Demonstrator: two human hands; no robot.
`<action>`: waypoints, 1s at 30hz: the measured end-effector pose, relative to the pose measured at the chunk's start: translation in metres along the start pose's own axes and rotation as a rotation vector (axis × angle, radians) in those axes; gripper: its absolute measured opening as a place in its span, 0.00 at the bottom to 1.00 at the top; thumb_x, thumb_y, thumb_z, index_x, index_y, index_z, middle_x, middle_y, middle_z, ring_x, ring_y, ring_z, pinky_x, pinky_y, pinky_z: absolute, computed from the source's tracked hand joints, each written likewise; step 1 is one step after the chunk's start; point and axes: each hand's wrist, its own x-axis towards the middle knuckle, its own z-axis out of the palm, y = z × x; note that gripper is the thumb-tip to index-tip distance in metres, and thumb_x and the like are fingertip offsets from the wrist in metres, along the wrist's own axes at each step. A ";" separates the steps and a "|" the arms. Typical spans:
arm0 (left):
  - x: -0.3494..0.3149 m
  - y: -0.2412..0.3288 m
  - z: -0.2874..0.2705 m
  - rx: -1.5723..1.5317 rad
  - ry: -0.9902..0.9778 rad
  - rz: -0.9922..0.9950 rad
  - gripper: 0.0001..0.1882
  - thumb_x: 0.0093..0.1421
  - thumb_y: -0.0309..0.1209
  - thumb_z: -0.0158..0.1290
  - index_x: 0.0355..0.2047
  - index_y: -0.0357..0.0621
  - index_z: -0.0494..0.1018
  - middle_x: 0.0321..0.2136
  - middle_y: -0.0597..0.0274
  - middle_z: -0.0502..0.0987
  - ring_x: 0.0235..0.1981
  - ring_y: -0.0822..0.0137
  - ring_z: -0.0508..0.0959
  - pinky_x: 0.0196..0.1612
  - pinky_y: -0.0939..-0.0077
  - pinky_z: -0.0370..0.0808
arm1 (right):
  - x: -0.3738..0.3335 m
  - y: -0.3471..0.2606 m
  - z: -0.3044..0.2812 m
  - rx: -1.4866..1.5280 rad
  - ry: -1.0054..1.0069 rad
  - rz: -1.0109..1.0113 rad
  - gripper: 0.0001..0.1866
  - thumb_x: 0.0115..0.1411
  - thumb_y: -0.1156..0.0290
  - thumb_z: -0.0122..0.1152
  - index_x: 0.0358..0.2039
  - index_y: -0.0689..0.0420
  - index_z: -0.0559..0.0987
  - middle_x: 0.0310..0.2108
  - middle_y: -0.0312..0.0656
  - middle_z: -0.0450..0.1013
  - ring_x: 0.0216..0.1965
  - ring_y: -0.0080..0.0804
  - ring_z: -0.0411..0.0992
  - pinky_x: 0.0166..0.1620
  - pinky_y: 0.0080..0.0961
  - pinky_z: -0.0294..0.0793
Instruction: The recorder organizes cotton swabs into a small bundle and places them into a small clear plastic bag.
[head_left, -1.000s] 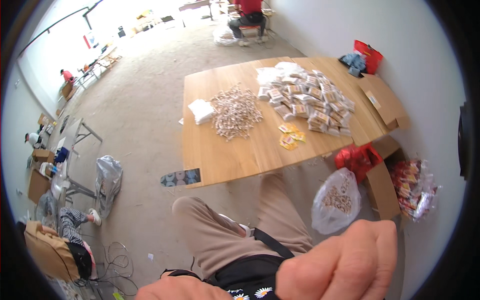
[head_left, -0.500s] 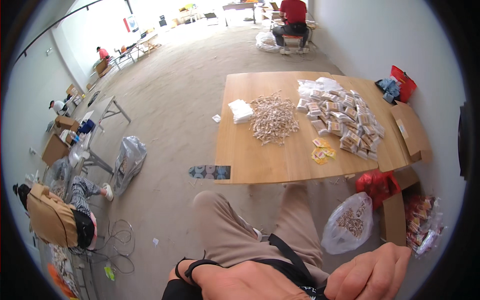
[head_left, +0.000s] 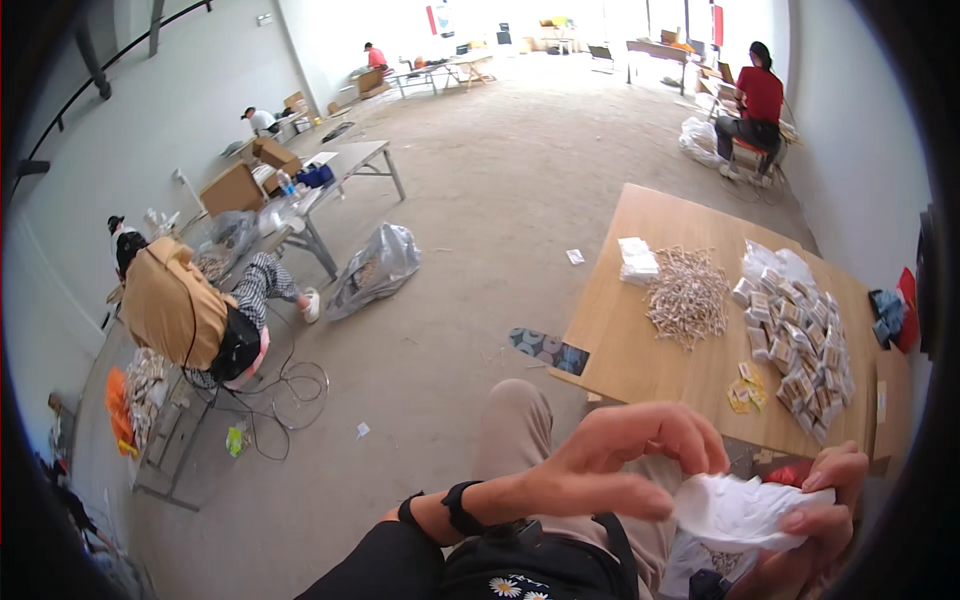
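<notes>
Low at the right, my right hand (head_left: 835,500) grips a crumpled, soft white thing (head_left: 745,512), like a tissue or thin bag; its kind is unclear. Beside its left end is my left hand (head_left: 625,450), thumb and curved fingers apart, fingertips close to the white thing or brushing it. Beyond them stands a wooden table (head_left: 620,350) bearing a loose heap of cotton swabs (head_left: 688,295). A stack of flat white bags (head_left: 638,260) lies left of the heap. To its right are many filled clear packs (head_left: 795,345), with yellow cards (head_left: 746,388) nearer me.
A dark patterned strip (head_left: 550,350) juts from the table's left corner. On the floor stand a grey plastic bag (head_left: 378,268) and loose cables (head_left: 285,385). At left a person (head_left: 185,300) sits by a folding table (head_left: 355,158); another in red (head_left: 755,110) sits far right.
The view has swung left, so the table now appears farther right. Both hands have risen into view from the lower edge, and the white thing now shows in the right hand.
</notes>
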 end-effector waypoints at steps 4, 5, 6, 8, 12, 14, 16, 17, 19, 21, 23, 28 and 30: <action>-0.006 -0.022 0.002 -0.455 0.180 -0.305 0.23 0.57 0.35 0.60 0.48 0.36 0.68 0.44 0.54 0.73 0.47 0.65 0.73 0.50 0.70 0.69 | 0.007 -0.004 0.014 -0.072 -0.082 -0.081 0.06 0.50 0.62 0.56 0.27 0.43 0.69 0.30 0.40 0.57 0.32 0.33 0.55 0.37 0.30 0.55; -0.008 -0.025 0.003 -0.544 0.126 -0.383 0.26 0.55 0.36 0.61 0.50 0.37 0.67 0.43 0.56 0.73 0.45 0.68 0.73 0.48 0.73 0.69 | 0.009 -0.004 0.017 -0.099 -0.115 -0.110 0.06 0.50 0.62 0.56 0.27 0.43 0.69 0.30 0.41 0.58 0.32 0.33 0.56 0.37 0.30 0.55; -0.008 -0.024 0.006 -0.585 0.052 -0.419 0.22 0.57 0.35 0.59 0.48 0.37 0.67 0.41 0.60 0.73 0.42 0.72 0.73 0.45 0.79 0.69 | 0.010 -0.004 0.019 -0.140 -0.146 -0.137 0.06 0.49 0.62 0.57 0.27 0.44 0.69 0.30 0.42 0.58 0.32 0.34 0.56 0.37 0.30 0.56; -0.012 -0.025 -0.002 -0.495 0.056 -0.454 0.21 0.58 0.34 0.59 0.47 0.37 0.67 0.40 0.61 0.73 0.41 0.74 0.73 0.44 0.81 0.69 | 0.007 0.000 0.028 -0.116 -0.085 -0.100 0.07 0.49 0.62 0.57 0.26 0.46 0.70 0.30 0.43 0.60 0.32 0.34 0.57 0.38 0.30 0.56; -0.015 -0.025 -0.011 -0.373 0.114 -0.388 0.20 0.61 0.38 0.55 0.46 0.37 0.67 0.40 0.62 0.72 0.42 0.75 0.71 0.47 0.79 0.68 | 0.002 0.023 0.038 0.079 0.022 -0.025 0.08 0.47 0.63 0.59 0.24 0.49 0.70 0.29 0.44 0.63 0.30 0.35 0.60 0.36 0.31 0.57; -0.008 -0.027 -0.001 -0.403 0.119 -0.360 0.27 0.61 0.44 0.55 0.51 0.36 0.65 0.44 0.60 0.70 0.48 0.74 0.68 0.53 0.76 0.64 | 0.002 0.018 0.035 0.114 0.053 0.019 0.08 0.47 0.63 0.59 0.24 0.49 0.70 0.29 0.44 0.63 0.30 0.35 0.60 0.36 0.31 0.57; -0.013 -0.030 0.003 -0.348 0.115 -0.346 0.25 0.62 0.42 0.54 0.51 0.36 0.64 0.43 0.62 0.70 0.46 0.75 0.68 0.49 0.79 0.65 | 0.005 0.016 0.041 0.017 0.000 -0.086 0.08 0.47 0.63 0.60 0.24 0.48 0.70 0.29 0.45 0.64 0.30 0.36 0.60 0.35 0.31 0.57; -0.014 -0.031 0.004 -0.302 0.096 -0.336 0.24 0.63 0.40 0.54 0.51 0.36 0.63 0.41 0.64 0.70 0.44 0.76 0.68 0.46 0.82 0.66 | 0.008 0.014 0.045 0.023 -0.006 -0.086 0.08 0.47 0.63 0.60 0.24 0.48 0.70 0.29 0.45 0.64 0.30 0.36 0.60 0.35 0.31 0.57; -0.010 -0.030 0.006 -0.406 -0.064 -0.412 0.22 0.61 0.35 0.56 0.51 0.36 0.65 0.41 0.65 0.71 0.45 0.76 0.69 0.46 0.81 0.67 | 0.010 -0.001 0.041 -0.109 0.027 -0.117 0.06 0.47 0.65 0.60 0.24 0.48 0.71 0.30 0.46 0.64 0.30 0.36 0.60 0.34 0.31 0.57; -0.016 -0.016 -0.004 -0.411 0.192 -0.577 0.20 0.55 0.27 0.58 0.48 0.37 0.68 0.40 0.65 0.73 0.46 0.75 0.71 0.49 0.81 0.67 | 0.011 0.015 0.038 -0.029 -0.098 -0.063 0.04 0.48 0.66 0.57 0.25 0.50 0.73 0.29 0.47 0.65 0.30 0.36 0.61 0.34 0.31 0.57; -0.018 -0.009 -0.011 -0.261 0.345 -0.555 0.18 0.52 0.18 0.55 0.44 0.38 0.70 0.36 0.67 0.75 0.41 0.75 0.74 0.45 0.82 0.70 | 0.010 0.032 0.040 0.171 -0.010 -0.115 0.11 0.48 0.70 0.55 0.28 0.65 0.79 0.30 0.50 0.73 0.27 0.33 0.66 0.32 0.22 0.62; -0.016 -0.009 -0.014 -0.133 0.510 -0.379 0.12 0.54 0.18 0.58 0.38 0.39 0.71 0.34 0.69 0.75 0.36 0.82 0.73 0.39 0.84 0.72 | 0.002 0.029 0.044 0.219 0.129 0.233 0.21 0.51 0.62 0.59 0.41 0.65 0.78 0.40 0.53 0.70 0.39 0.37 0.68 0.40 0.29 0.66; -0.015 -0.013 -0.013 -0.089 0.481 -0.365 0.12 0.55 0.18 0.58 0.38 0.39 0.71 0.34 0.69 0.75 0.36 0.82 0.73 0.39 0.84 0.72 | 0.008 0.030 0.045 0.181 0.176 0.206 0.27 0.52 0.57 0.62 0.46 0.65 0.77 0.44 0.54 0.69 0.44 0.39 0.68 0.44 0.31 0.68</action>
